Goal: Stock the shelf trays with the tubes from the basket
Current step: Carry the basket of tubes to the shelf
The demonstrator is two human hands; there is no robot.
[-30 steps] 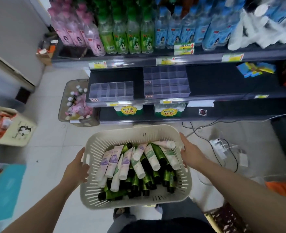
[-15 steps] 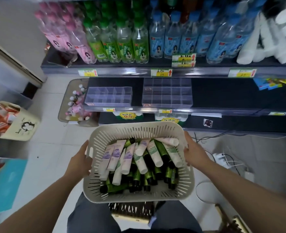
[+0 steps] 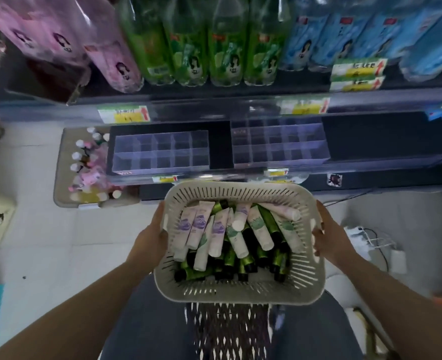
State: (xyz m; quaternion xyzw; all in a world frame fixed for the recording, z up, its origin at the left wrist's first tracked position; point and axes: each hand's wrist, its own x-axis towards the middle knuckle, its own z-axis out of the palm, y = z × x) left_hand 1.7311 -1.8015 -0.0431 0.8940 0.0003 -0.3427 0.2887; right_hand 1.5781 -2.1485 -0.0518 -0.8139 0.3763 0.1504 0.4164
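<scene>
A pale slotted plastic basket (image 3: 240, 297) hangs over the person's lap, just in front of the dark shelf (image 3: 386, 141). The left hand (image 3: 149, 240) grasps its left rim with the thumb over the edge. The right hand (image 3: 331, 237) grasps the right rim, fingers curled against the wall.

Inside the basket lies a loose heap of tubes (image 3: 260, 229). On top towards the left are white tubes with purple print (image 3: 199, 224), and towards the right white ones with green print. One pinkish tube (image 3: 279, 210) lies crosswise at the far edge. Beneath them are glossy green tubes (image 3: 269, 224), black caps pointing towards the person.

On the shelf beyond the basket stand two clear divided trays, set apart: the left tray (image 3: 160, 152) and the right tray (image 3: 279, 144). The shelf above carries pink bottles (image 3: 110, 61), green bottles (image 3: 188, 48) and blue bottles (image 3: 344, 35). A floor bin (image 3: 61, 178) at the left holds small white-capped bottles
</scene>
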